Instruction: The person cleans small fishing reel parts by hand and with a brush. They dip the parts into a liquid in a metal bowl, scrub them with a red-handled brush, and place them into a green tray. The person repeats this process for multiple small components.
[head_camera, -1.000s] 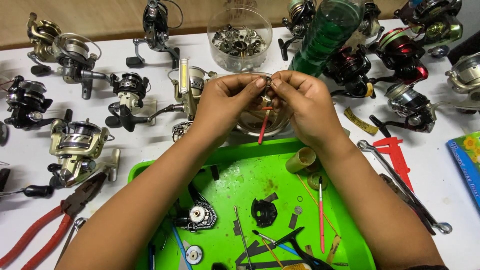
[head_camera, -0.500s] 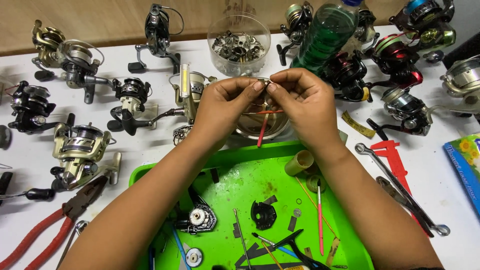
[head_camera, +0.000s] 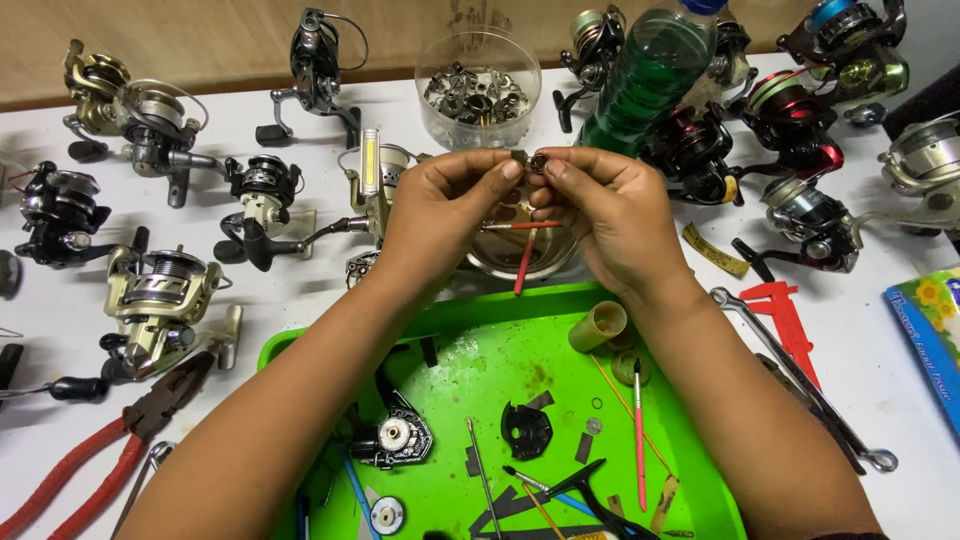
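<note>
My left hand (head_camera: 440, 215) and my right hand (head_camera: 600, 210) meet above a small clear bowl (head_camera: 525, 255), fingertips pinched together on a tiny round metal part (head_camera: 536, 160) and a small dark piece beside it. A thin red stick (head_camera: 525, 262) leans in the bowl under my hands. Both forearms reach up over a bright green tray (head_camera: 480, 370) that holds a stripped reel body (head_camera: 395, 435), a black plastic piece (head_camera: 526, 430), small brushes and loose bits.
Several fishing reels (head_camera: 165, 290) lie around the white table. A clear tub of metal parts (head_camera: 478, 90) and a green bottle (head_camera: 645, 75) stand at the back. Red-handled pliers (head_camera: 90, 460) lie at the left, a wrench (head_camera: 800, 385) and red caliper (head_camera: 790, 325) at the right.
My hands stay pinched on the small part over the bowl, shifting only slightly; the view has moved a little.
</note>
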